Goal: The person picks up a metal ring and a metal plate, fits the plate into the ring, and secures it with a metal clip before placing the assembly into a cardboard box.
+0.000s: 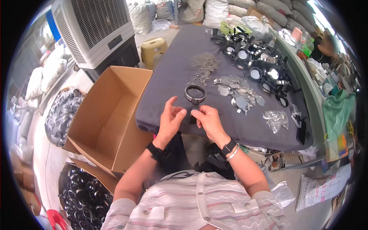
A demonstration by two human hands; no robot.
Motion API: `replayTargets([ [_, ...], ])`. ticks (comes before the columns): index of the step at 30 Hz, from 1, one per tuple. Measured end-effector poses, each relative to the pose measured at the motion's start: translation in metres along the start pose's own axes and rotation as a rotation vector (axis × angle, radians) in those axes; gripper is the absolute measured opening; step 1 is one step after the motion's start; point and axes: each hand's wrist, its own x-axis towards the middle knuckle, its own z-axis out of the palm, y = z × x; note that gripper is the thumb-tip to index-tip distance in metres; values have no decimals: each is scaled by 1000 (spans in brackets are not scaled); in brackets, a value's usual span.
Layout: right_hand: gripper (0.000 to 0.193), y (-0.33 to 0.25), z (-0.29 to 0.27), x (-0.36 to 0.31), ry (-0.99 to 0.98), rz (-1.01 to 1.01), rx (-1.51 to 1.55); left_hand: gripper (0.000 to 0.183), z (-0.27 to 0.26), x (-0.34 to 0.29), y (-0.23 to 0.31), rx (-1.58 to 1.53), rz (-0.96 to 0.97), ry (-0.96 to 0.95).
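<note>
My right hand (209, 119) pinches the short black stem of a round ring-shaped part (195, 93), black with a silvery rim. The ring stands up from my fingers, above the near side of the grey cloth-covered table (165, 92). To its left, my left hand (171, 117) is open, thumb and fingers apart, with nothing in it. Just beyond the ring lies a pile of small metal pieces (207, 67). Flat silvery discs with small tabs (240, 100) are scattered to the right of my right hand.
At the table's far right is a heap of black round parts (255, 61), several with pale discs inside. A clear plastic bag (276, 120) lies nearer. An open cardboard box (111, 115) stands left, beside containers of black rings (84, 195). An air cooler (94, 30) is behind.
</note>
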Motion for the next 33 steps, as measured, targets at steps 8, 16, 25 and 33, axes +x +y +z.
replayTargets([
  [8, 11, 10, -30, 20, 66, -164, -588, 52, 1, 25, -32, -108, -71, -211],
  [16, 24, -49, -137, -9, 486, -138, -1607, 53, 5, 25, -33, -72, -18, -106],
  [25, 22, -14, -165, -17, 540, -156, -1464, 53, 3, 26, -34, -72, -28, -65],
  [33, 3, -37, -101, -12, 508, -173, -672, 61, 5, 23, -31, -123, 2, -100],
])
